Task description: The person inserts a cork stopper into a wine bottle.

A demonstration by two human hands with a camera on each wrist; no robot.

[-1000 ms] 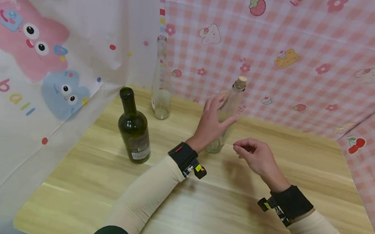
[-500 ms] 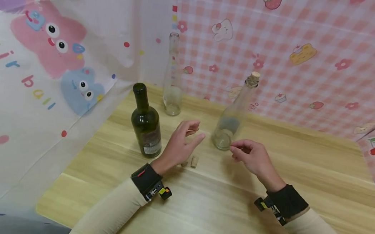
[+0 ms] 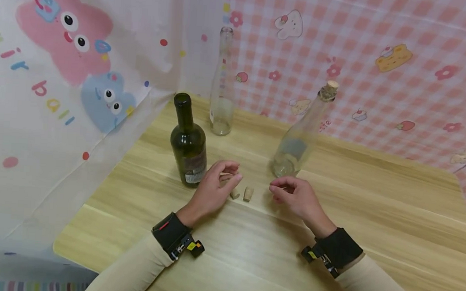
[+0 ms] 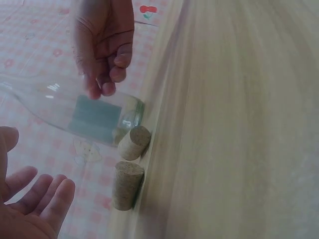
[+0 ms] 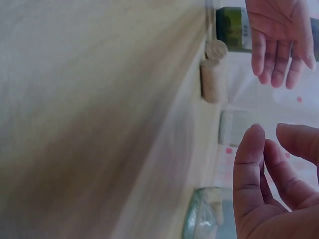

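While two corks (image 3: 248,194) rest on the table (image 3: 234,261) between the left hand (image 3: 212,186), thumb and curved fingers loosely apart, and the right hand (image 3: 298,198), fingertips narrowly parted, both holding nothing, a careless sweep might scatter the corks or topple the green bottle (image 3: 189,147).

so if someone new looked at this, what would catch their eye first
Probably the dark green bottle, standing on the left of the pale table as the darkest of the three bottles. Next, perhaps, the clear corked bottle, just beyond the right hand, and the two loose corks on the table between the hands, nearer the left hand.
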